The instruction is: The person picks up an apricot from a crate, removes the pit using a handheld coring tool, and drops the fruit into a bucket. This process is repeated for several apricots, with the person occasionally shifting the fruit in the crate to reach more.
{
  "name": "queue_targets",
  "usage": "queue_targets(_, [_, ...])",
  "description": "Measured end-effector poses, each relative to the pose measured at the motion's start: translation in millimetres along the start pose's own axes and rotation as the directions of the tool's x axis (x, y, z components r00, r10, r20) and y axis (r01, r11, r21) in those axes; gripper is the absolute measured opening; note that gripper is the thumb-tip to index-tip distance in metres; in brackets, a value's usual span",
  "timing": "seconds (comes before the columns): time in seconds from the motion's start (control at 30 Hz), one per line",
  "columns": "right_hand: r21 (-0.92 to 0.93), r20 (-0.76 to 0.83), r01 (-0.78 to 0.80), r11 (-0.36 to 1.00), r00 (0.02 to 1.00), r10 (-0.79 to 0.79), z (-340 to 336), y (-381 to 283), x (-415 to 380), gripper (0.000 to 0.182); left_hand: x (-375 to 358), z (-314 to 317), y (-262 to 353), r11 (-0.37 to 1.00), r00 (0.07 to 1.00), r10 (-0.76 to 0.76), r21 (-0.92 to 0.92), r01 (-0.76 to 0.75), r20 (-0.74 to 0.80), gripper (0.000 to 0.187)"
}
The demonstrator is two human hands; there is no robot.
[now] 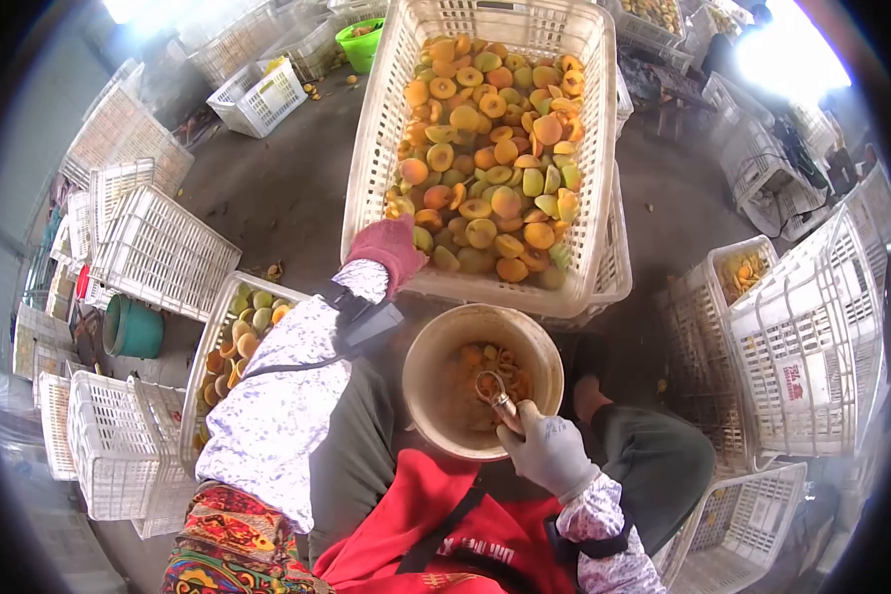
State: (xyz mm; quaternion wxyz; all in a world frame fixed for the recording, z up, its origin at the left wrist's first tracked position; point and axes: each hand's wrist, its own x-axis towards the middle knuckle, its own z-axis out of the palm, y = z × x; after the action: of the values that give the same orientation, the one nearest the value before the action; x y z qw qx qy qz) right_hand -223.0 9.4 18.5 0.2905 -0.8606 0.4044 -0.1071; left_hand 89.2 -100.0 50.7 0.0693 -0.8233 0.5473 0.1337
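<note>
My right hand [556, 457], in a pale grey glove, is closed round the handle of a looped metal pitting tool [502, 404]. The tool's ring-shaped head is over the white bucket [415, 381], which holds orange-brown scraps. My left hand [391, 249], in a dark red glove, reaches over the near left corner of a large white crate [361, 178]. Its fingers are by the fruit and mostly hidden, so I cannot see whether they hold anything. Many halved apricots [485, 148], orange and greenish, fill the crate; several show hollow centres.
Left of my knee, another crate [190, 396] holds orange and green fruit [250, 337]. Stacked white crates [163, 252] line the left side, near a green bucket [134, 327]. More stacks [802, 337] stand at right. A bright green tub [362, 45] sits behind.
</note>
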Motion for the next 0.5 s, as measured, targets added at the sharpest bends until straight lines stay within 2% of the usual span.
queue_targets(0.1, [0.010, -0.059, 0.057, 0.998, 0.997, -0.056, -0.1, 2.7, -0.4, 0.025, 8.1, 3.9, -1.1, 0.999, 0.998, -0.048, 0.018, 0.048, -0.027, 0.045])
queue_targets(0.17, [0.068, -0.064, 0.066, 0.996, 0.996, -0.061, -4.3, 1.7, 4.2, 0.025, -1.1, -9.4, -1.9, 0.985, 0.995, -0.091, -0.142, 0.095, 0.037, 0.042])
queue_targets(0.2, [0.143, 0.018, -0.015, 0.990, 1.000, 0.013, -9.2, 0.1, 6.6, 0.024, -11.4, -12.1, -4.8, 0.954, 0.998, -0.066, -0.294, 0.060, -0.009, 0.040])
queue_targets(0.23, [0.144, 0.006, -0.017, 0.989, 1.000, 0.016, -13.0, 0.1, 9.2, 0.024, -8.7, -0.5, -19.0, 0.956, 0.998, -0.057, -0.290, 0.049, -0.016, 0.040])
queue_targets(0.27, [0.192, -0.070, 0.035, 0.981, 0.997, -0.022, -15.7, -0.6, 11.3, 0.023, 0.1, 22.7, -41.0, 0.598, 0.992, 0.130, -0.798, -0.081, -0.004, 0.039])
queue_targets(0.3, [0.238, -0.143, 0.092, 0.967, 0.988, -0.059, -18.5, -2.9, 14.0, 0.022, -0.6, 36.3, -53.6, -0.005, 0.955, 0.281, -0.995, -0.101, -0.098, 0.040])
queue_targets(0.33, [0.348, -0.135, 0.065, 0.935, 0.991, -0.018, -24.4, -10.0, 18.1, 0.022, -19.6, 31.7, -47.5, 0.000, 0.956, 0.278, -0.995, -0.101, -0.097, 0.040])
queue_targets(0.37, [0.351, -0.136, 0.069, 0.934, 0.990, -0.022, -26.6, -16.7, 23.0, 0.022, -46.3, 20.4, -33.3, -0.288, 0.930, 0.349, -0.958, -0.008, -0.113, 0.036])
queue_targets(0.4, [0.297, -0.223, 0.132, 0.946, 0.973, -0.066, -28.5, -24.2, 29.2, 0.023, -65.8, 13.8, -26.8, -0.541, 0.899, 0.410, -0.835, 0.103, -0.155, 0.034])
queue_targets(0.43, [0.236, -0.308, 0.191, 0.953, 0.945, -0.113, -29.9, -31.8, 35.5, 0.023, -66.1, 28.6, -37.0, -0.650, 0.820, 0.533, -0.721, 0.241, -0.207, 0.033])
queue_targets(0.5, [0.205, -0.293, 0.176, 0.963, 0.950, -0.111, -27.4, -44.0, 45.2, 0.025, -96.6, 53.7, -25.0, -0.478, 0.927, 0.363, -0.872, 0.103, -0.090, 0.032])
